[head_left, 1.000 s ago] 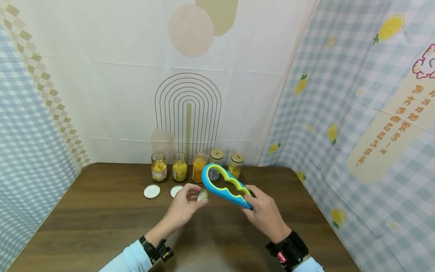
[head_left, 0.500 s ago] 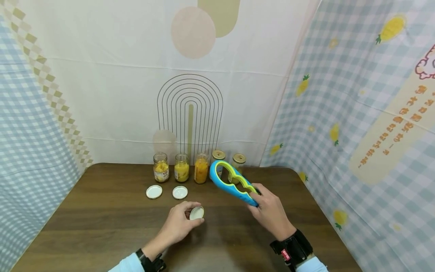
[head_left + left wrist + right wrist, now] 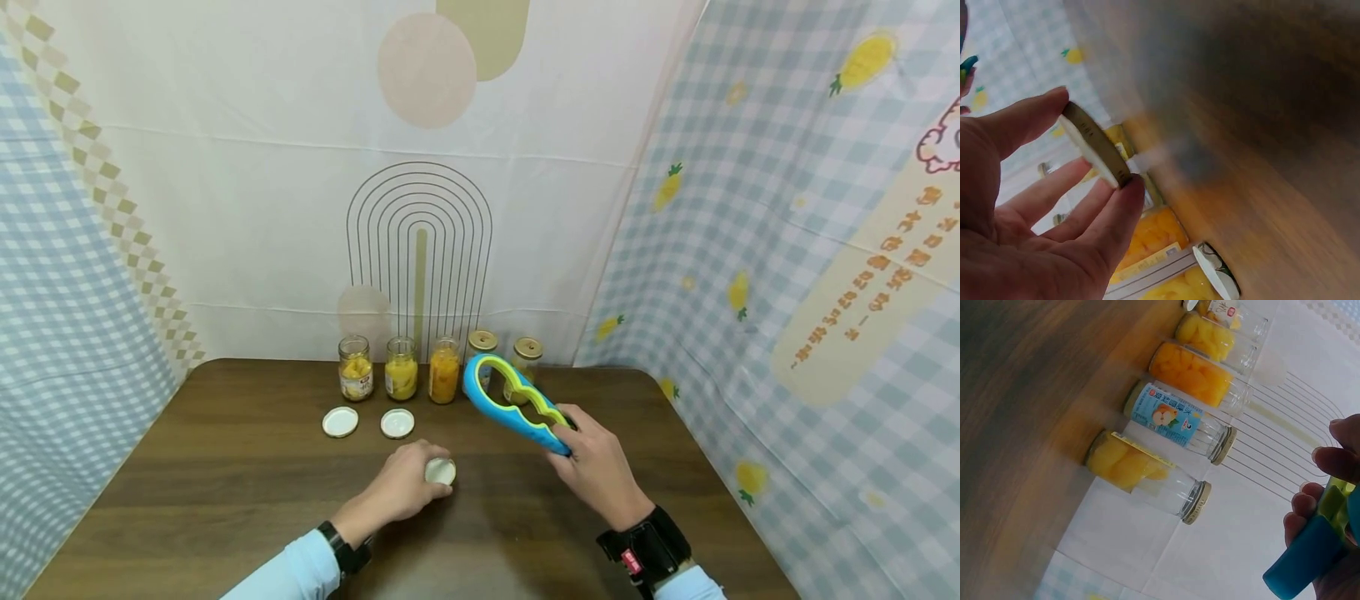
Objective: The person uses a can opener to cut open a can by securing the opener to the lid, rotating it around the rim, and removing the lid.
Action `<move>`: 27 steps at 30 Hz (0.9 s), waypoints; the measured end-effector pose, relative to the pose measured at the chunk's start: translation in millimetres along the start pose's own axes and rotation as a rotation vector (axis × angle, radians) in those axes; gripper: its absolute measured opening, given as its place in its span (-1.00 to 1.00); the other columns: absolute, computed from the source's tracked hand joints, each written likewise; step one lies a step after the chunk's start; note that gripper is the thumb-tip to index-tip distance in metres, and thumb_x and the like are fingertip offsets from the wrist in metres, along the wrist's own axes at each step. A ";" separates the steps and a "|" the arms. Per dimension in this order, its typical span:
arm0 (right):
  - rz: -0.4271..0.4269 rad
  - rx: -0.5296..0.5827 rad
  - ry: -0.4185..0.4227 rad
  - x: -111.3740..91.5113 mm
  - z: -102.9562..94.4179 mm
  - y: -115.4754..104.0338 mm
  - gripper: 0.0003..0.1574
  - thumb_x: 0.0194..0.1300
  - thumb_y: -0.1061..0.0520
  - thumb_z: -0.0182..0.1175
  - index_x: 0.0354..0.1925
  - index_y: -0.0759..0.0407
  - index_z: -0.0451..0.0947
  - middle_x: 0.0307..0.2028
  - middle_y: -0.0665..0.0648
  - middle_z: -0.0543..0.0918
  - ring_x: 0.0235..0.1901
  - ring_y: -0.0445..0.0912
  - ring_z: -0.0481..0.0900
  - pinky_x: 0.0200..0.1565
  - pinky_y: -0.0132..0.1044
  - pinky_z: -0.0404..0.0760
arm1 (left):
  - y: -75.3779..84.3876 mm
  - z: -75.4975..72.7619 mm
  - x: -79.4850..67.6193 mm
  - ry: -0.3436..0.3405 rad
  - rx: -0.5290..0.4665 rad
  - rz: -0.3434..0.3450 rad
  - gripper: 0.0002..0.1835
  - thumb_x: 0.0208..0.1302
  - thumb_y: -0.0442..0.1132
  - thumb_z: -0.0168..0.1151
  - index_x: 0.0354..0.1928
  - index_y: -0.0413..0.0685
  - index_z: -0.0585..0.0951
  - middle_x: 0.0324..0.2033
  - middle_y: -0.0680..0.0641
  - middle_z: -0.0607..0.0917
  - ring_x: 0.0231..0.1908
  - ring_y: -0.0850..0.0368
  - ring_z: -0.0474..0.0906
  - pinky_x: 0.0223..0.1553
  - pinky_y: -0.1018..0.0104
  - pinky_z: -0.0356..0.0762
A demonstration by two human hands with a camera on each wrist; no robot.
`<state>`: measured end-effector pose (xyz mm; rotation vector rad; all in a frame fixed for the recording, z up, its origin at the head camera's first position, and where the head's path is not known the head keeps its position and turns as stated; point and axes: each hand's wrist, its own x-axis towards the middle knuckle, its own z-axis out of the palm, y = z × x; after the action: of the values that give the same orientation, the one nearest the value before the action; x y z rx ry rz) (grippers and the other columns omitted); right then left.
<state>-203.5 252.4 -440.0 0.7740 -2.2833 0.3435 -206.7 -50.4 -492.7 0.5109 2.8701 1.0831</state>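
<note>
My left hand (image 3: 405,486) pinches a jar lid (image 3: 440,472) by its edge, close over the table, with the white inner side up. In the left wrist view, thumb and fingertips press opposite sides of the lid's gold rim (image 3: 1099,145). To the right, my right hand (image 3: 600,462) grips the tail end of a blue and lime-green jar opener (image 3: 510,419), held above the table. Its looped end overlaps two capped jars in the head view. The right wrist view shows fingers curled round the opener's blue end (image 3: 1304,556).
Three lidless fruit jars stand along the table's back: left (image 3: 356,382), middle (image 3: 401,381) and orange-filled (image 3: 444,385). Right of them are a blue-labelled jar (image 3: 1166,419) and another jar (image 3: 1129,462), both gold-capped. Two white-lined lids (image 3: 341,422) (image 3: 397,423) lie before the left jars.
My left hand has brought the lid down and toward me, away from the jars, turning its white inside upward. The right hand with the opener shifted slightly right, then stayed still.
</note>
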 end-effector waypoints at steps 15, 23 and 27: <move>-0.005 0.007 0.013 -1.6 -4.0 1.7 -0.67 0.10 0.19 0.61 -0.47 0.04 0.58 -0.05 0.20 0.75 -0.23 -0.09 0.67 -0.26 -0.16 0.73 | -11.9 19.2 19.7 0.000 0.253 0.114 -0.68 0.02 -0.27 0.70 -0.19 -0.22 0.81 -0.26 -0.12 0.69 -0.24 -0.02 0.61 -0.30 0.06 0.63; -0.016 0.025 0.012 -2.9 -1.3 1.1 -0.70 0.07 0.21 0.62 -0.43 0.05 0.62 -0.03 0.22 0.75 -0.19 -0.05 0.71 -0.22 -0.12 0.76 | -25.1 30.9 36.0 0.009 0.247 0.033 -0.72 0.01 -0.21 0.73 -0.34 -0.15 0.77 -0.37 -0.05 0.58 -0.37 0.06 0.48 -0.41 0.19 0.51; -0.011 0.027 0.007 -4.0 0.3 0.1 -0.67 0.07 0.20 0.63 -0.45 0.04 0.60 -0.04 0.21 0.75 -0.19 -0.06 0.71 -0.22 -0.13 0.76 | -5.4 18.6 34.2 -0.007 0.224 -0.049 -0.71 0.03 -0.25 0.72 -0.32 -0.24 0.77 -0.34 -0.10 0.60 -0.31 0.01 0.52 -0.32 0.16 0.60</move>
<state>-201.4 254.1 -443.0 0.7971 -2.2719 0.3720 -237.9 -31.6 -507.4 0.4492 2.9970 0.7560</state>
